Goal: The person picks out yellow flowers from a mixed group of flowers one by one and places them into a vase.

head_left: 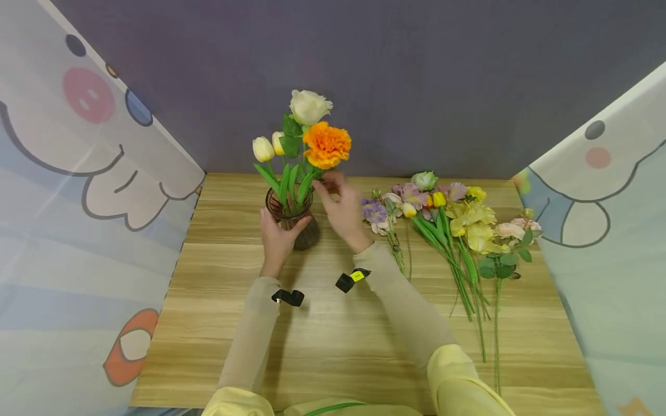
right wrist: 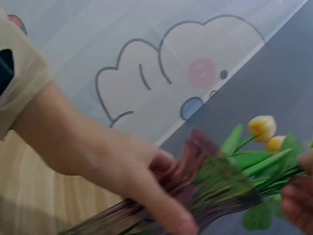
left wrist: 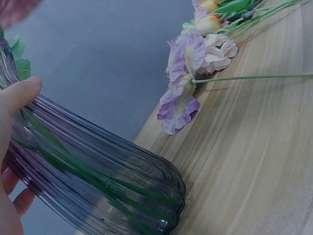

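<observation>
A ribbed, smoky-purple glass vase point(head_left: 308, 233) stands near the table's back edge, with green stems visible through its wall in the left wrist view. My left hand point(head_left: 278, 238) grips it around the neck, thumb toward the right. In the vase are white-and-yellow tulips point(head_left: 263, 149), a tall white rose point(head_left: 310, 108) and an orange carnation point(head_left: 328, 145). Just under the carnation, my right hand point(head_left: 342, 209) pinches its stem between thumb and fingers, above the vase rim. Only the right fingertips point(right wrist: 297, 200) show at the right wrist view's edge, beside the stems.
On the right of the wooden table point(head_left: 333, 346) lie loose artificial flowers: purple irises point(head_left: 374, 211), yellow blooms point(head_left: 480, 237), a pale green rose point(head_left: 424, 180) and a pink rose stem point(head_left: 510, 231). A grey wall point(head_left: 416, 86) rises behind; cartoon-printed sheets hang at both sides.
</observation>
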